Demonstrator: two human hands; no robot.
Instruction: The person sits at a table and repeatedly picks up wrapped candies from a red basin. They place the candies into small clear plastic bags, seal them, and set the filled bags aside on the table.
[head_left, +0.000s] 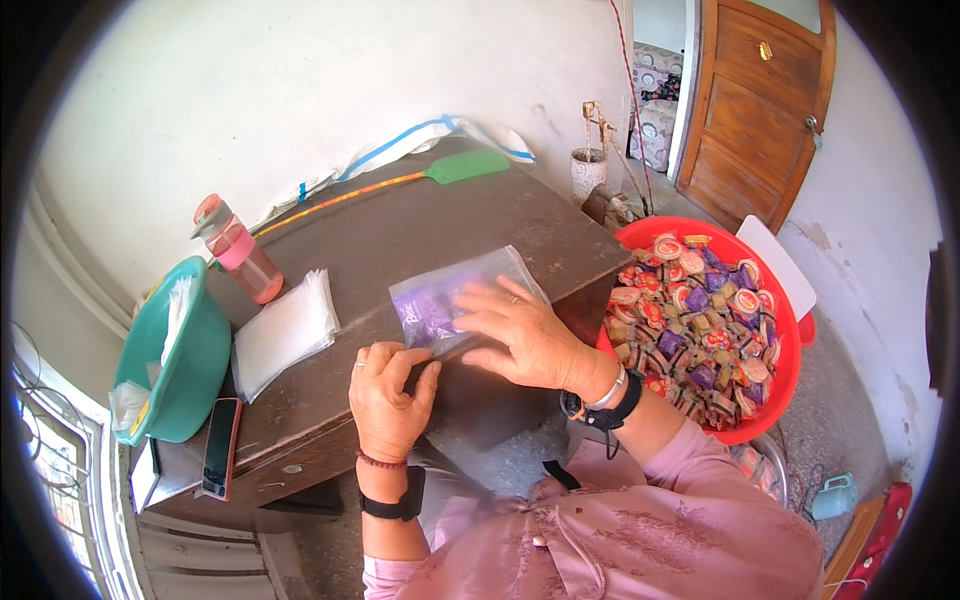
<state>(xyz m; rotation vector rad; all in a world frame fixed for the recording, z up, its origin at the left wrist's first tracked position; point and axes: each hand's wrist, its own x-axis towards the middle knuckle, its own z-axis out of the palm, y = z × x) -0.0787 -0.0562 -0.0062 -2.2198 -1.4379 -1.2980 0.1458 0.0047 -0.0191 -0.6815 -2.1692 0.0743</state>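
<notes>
A clear plastic bag (480, 271) with purple printing or a purple packet inside lies at the front edge of the dark wooden table (465, 217). My left hand (392, 386) pinches the bag's near left corner between thumb and fingers. Spread flat, the fingers of my right hand (529, 330) rest on top of the bag, gripping nothing. A stack of empty clear bags (289, 334) is to the left of my hands. On the right, a red basin (787, 375) is heaped with small wrapped snacks (697, 322) in several colours.
At the left stand a teal basin (184, 382) holding more bags and a pink water bottle (244, 255). A phone (220, 448) lies at the table's near left edge. Along the back is a green fly swatter (465, 166). Behind the red basin leans a white board (780, 262).
</notes>
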